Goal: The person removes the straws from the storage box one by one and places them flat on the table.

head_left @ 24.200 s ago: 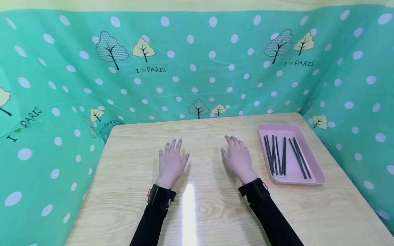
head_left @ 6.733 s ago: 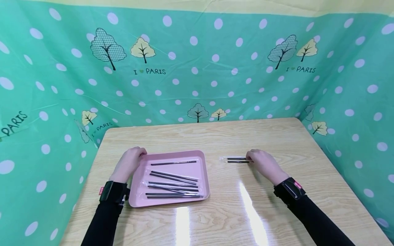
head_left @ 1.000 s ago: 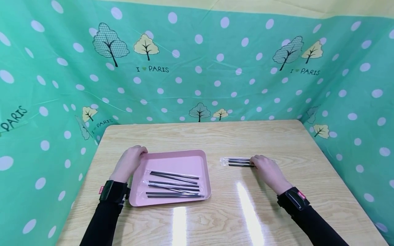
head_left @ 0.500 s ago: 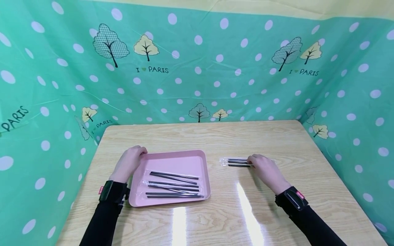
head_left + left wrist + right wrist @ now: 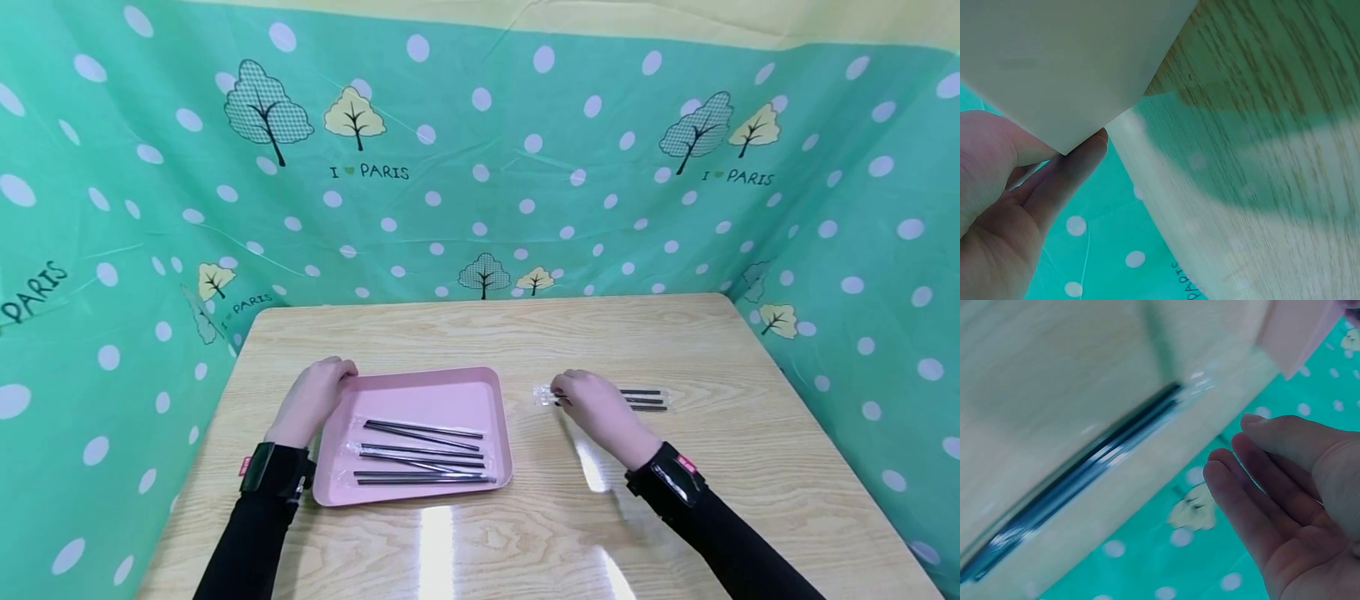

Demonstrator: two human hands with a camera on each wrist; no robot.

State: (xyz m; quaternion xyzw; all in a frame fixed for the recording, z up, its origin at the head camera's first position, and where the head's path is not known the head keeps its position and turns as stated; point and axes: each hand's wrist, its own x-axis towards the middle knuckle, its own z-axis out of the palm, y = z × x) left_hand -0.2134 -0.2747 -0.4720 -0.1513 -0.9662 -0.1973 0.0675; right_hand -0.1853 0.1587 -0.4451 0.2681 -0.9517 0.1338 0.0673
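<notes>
My left hand pinches the back left corner of a pink tray between thumb and fingers. In the left wrist view the thumb and a finger meet on the tray's corner. Inside the tray lie several thin black straw-like sticks in clear wrappers. To its right, a small side-by-side group of wrapped black sticks lies on the table. My right hand is over the left end of that group, hiding part of it. In the right wrist view its fingers are loosely bent, holding nothing, apart from the sticks.
The light wood table has rounded back corners. A green dotted cloth hangs behind it and along both sides. Bright light reflections streak the table in front of the tray.
My right hand has slid left along the table group to its left end, baring the right ends. Since 6.7 seconds ago the rearmost stick has left the tray and the table group has grown.
</notes>
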